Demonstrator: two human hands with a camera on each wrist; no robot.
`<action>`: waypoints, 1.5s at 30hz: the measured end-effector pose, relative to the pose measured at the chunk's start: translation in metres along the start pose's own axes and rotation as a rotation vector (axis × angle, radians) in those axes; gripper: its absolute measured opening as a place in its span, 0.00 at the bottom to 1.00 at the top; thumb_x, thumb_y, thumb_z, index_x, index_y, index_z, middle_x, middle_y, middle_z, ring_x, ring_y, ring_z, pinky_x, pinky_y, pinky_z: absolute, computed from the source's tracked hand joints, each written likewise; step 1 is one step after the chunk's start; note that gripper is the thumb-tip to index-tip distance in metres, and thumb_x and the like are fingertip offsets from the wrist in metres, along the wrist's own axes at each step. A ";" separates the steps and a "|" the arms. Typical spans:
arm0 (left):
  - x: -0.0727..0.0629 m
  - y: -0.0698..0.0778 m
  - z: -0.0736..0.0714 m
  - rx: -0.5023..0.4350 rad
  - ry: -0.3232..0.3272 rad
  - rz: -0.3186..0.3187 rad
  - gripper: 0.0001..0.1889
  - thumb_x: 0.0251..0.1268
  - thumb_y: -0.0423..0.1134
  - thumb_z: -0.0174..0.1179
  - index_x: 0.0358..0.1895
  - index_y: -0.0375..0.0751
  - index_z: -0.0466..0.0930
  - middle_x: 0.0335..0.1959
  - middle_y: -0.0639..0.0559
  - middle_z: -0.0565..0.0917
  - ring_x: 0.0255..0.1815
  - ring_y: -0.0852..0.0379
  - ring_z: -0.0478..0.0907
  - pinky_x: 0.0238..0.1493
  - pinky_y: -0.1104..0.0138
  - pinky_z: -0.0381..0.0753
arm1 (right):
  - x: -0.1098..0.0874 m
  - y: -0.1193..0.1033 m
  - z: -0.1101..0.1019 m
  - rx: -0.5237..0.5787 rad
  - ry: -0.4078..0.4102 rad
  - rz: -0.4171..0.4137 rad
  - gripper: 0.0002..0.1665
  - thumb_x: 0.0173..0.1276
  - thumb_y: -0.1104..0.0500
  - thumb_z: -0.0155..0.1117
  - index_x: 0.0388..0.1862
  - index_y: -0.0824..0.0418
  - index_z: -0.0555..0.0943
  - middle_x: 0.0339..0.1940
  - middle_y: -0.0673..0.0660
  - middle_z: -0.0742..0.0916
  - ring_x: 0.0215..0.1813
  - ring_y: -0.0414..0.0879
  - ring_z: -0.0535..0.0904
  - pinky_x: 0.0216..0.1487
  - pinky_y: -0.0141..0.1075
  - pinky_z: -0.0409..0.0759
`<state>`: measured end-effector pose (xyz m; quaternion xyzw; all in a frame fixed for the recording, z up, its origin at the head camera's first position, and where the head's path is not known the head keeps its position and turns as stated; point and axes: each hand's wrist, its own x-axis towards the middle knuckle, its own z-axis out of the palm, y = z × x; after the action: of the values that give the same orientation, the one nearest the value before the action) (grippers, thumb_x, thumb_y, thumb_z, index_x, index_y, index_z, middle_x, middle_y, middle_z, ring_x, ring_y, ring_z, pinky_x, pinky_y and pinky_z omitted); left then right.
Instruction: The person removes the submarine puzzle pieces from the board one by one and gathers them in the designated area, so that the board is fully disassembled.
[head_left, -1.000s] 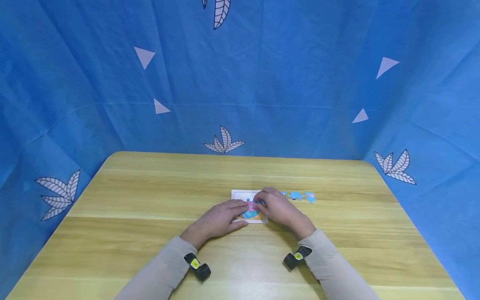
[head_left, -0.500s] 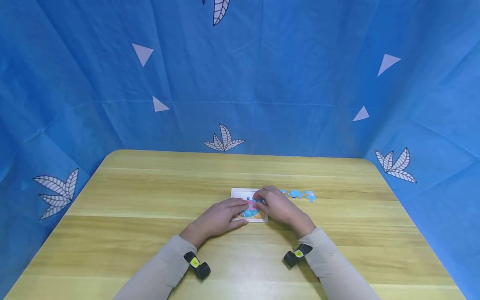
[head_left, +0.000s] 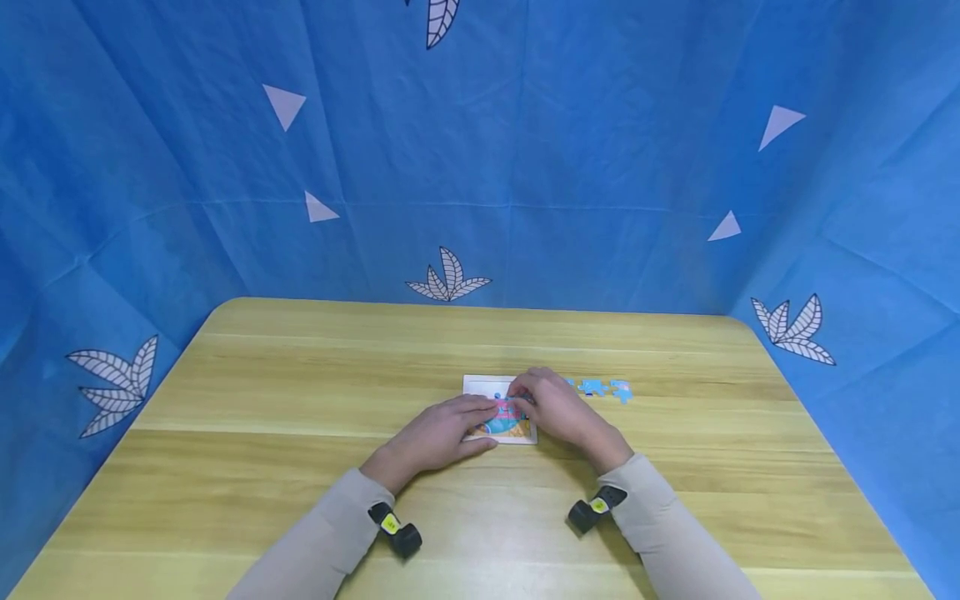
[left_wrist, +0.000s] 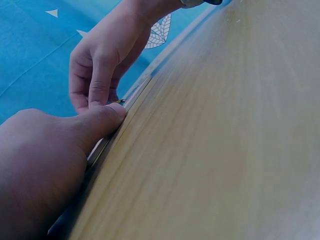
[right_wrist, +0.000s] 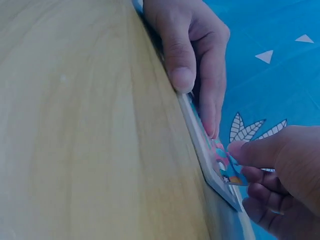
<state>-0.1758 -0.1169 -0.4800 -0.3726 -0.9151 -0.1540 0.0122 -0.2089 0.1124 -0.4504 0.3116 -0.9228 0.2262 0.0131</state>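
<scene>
A small white-framed jigsaw puzzle board [head_left: 480, 385] lies on the table, its picture in pink, teal and orange. My left hand [head_left: 435, 435] rests on its left part, fingers extended over the picture and thumb along the near edge. At the right side, the thumb and index finger of my right hand [head_left: 558, 410] pinch a blue puzzle piece [right_wrist: 235, 171] with some orange on it. In the right wrist view this piece stands tilted over the picture. The other fingers of that hand curl loosely. Both hands cover parts of the board.
Several loose blue puzzle pieces [head_left: 593, 387] lie in a row on the table just right of the board, one partly hidden by my right hand. The wooden table [head_left: 337, 358] ends at a blue patterned cloth [head_left: 600, 167] behind and at the sides.
My right hand has risen slightly relative to the board. The left hand keeps its place on it, and the loose pieces have not moved. The head view has shifted a little.
</scene>
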 end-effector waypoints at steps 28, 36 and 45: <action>0.001 -0.001 -0.001 -0.008 -0.007 0.002 0.31 0.72 0.60 0.51 0.71 0.45 0.69 0.71 0.53 0.69 0.72 0.53 0.63 0.71 0.58 0.65 | -0.006 0.014 -0.010 0.278 -0.128 0.037 0.11 0.74 0.61 0.57 0.50 0.49 0.82 0.34 0.45 0.83 0.34 0.41 0.76 0.38 0.37 0.78; 0.000 -0.001 0.001 0.000 -0.031 -0.007 0.32 0.72 0.60 0.50 0.71 0.45 0.68 0.72 0.56 0.67 0.73 0.53 0.61 0.72 0.59 0.62 | -0.010 0.017 -0.010 0.323 -0.039 0.089 0.12 0.75 0.61 0.57 0.53 0.52 0.83 0.43 0.47 0.85 0.40 0.42 0.79 0.45 0.41 0.79; 0.000 -0.002 0.001 0.010 -0.007 0.007 0.32 0.72 0.60 0.52 0.71 0.45 0.69 0.71 0.55 0.69 0.72 0.55 0.63 0.71 0.61 0.63 | -0.024 0.021 -0.022 0.374 0.010 0.160 0.13 0.74 0.59 0.58 0.54 0.53 0.84 0.42 0.48 0.85 0.38 0.46 0.76 0.40 0.41 0.77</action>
<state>-0.1775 -0.1180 -0.4817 -0.3761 -0.9146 -0.1482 0.0116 -0.2041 0.1501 -0.4428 0.2331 -0.8864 0.3956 -0.0584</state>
